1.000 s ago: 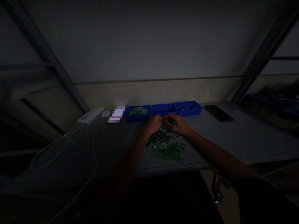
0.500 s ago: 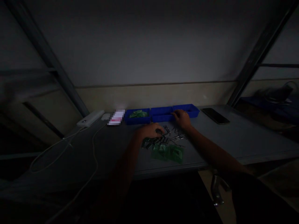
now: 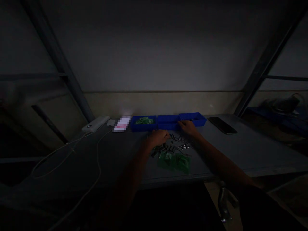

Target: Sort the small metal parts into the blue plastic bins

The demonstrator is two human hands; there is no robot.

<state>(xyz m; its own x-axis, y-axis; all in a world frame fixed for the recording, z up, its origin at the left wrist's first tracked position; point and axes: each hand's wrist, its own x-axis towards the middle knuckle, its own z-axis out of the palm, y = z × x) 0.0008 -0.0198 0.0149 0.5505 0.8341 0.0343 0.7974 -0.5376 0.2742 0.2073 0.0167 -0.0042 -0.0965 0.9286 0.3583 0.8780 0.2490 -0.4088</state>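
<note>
Head view: metal bits (image 3: 171, 149) lie loose at the centre of the table (image 3: 216, 150), near of the middle bin (image 3: 167, 126). Such pieces likely handle best with a light fingertip pinch, one at a time, wrist clear of the pile; raking would probably scatter them. Look: slim, some rod-like, dark to silver with small glints, lying at all angles; finer shape lost in the dim. Green packets (image 3: 183, 163) lie just near of them. Left hand (image 3: 158, 138) curls at the pile's far left edge; cannot tell what it holds. Right hand (image 3: 189, 128), fingers narrowed, is at the middle bin's right end; any held piece unclear.
</note>
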